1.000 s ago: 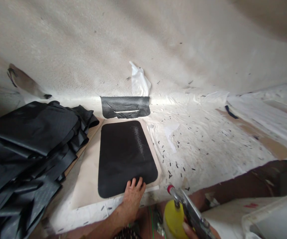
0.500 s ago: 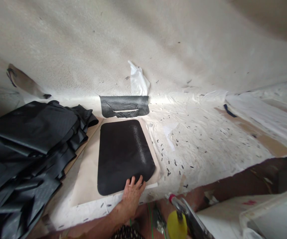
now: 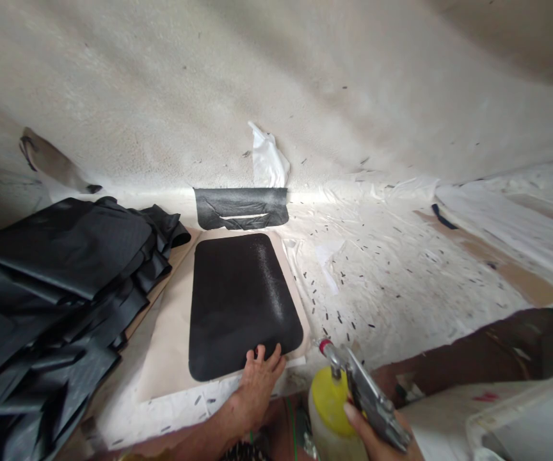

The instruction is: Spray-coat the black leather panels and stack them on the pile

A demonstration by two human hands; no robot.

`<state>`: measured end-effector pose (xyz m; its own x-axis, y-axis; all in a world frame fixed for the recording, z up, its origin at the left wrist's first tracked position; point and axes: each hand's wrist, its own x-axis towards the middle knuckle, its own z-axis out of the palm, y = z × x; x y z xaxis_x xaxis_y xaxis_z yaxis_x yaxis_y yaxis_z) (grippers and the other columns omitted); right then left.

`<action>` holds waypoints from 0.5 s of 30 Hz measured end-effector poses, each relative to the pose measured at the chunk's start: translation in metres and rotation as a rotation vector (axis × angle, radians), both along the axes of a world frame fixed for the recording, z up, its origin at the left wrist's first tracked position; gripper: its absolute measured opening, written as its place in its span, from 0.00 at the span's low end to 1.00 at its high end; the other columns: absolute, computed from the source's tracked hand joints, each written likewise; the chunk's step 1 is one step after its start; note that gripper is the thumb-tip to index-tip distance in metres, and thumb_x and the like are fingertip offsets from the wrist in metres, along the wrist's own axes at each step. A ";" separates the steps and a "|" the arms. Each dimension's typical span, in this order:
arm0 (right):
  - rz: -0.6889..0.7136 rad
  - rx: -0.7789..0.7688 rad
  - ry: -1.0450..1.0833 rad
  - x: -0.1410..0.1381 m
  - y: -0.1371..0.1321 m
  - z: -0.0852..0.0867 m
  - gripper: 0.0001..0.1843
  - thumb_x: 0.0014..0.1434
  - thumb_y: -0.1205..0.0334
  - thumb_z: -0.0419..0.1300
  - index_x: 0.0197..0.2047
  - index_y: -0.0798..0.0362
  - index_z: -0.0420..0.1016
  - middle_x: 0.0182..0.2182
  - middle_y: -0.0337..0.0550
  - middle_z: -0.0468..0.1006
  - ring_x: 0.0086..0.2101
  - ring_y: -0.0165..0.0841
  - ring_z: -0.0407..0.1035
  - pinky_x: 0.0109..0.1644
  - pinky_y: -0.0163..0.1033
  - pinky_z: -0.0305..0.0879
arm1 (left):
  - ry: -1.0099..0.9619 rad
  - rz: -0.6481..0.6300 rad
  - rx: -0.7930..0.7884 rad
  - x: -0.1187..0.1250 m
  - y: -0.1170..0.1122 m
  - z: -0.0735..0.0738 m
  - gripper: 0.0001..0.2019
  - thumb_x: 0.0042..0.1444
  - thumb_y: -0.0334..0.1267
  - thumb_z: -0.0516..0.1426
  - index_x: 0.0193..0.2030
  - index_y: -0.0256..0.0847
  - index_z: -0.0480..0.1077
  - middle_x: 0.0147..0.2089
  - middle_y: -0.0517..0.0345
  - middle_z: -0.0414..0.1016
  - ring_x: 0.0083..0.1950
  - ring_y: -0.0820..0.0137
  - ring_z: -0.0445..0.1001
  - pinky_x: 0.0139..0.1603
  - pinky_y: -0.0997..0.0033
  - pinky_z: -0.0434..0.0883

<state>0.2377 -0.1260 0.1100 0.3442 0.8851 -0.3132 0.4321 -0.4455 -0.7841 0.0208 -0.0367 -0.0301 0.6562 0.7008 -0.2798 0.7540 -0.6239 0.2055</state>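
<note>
A black sheet with rounded corners lies flat on a larger pale beige sheet. A whitish speckled streak runs down its right side. My left hand rests on the sheet's near edge, fingers spread and fingertips touching the black surface. At the lower right, my right hand is wrapped round the handle of a metal spray gun. The gun has a red ring near its nozzle and a yellow-lidded cup hanging below. Its nozzle points toward the sheet's near right corner. Part of the right hand is hidden behind the gun.
Folded black sheets are heaped on the left. Behind the black sheet, a dark cut piece sticks to the base of the pale covering. Small dark scraps dot the white covering on the right. A white container stands lower right.
The spray gun has risen from the bottom edge, bringing its yellow cup and my right hand into view. My left hand stays at the black sheet's near edge.
</note>
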 end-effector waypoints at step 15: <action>-0.098 0.150 -0.034 -0.026 0.024 0.022 0.20 0.52 0.48 0.60 0.39 0.56 0.79 0.37 0.49 0.84 0.41 0.44 0.77 0.44 0.37 0.73 | -0.002 0.026 -0.026 -0.018 0.025 0.024 0.29 0.52 0.27 0.56 0.63 0.37 0.60 0.67 0.44 0.57 0.61 0.55 0.61 0.58 0.56 0.64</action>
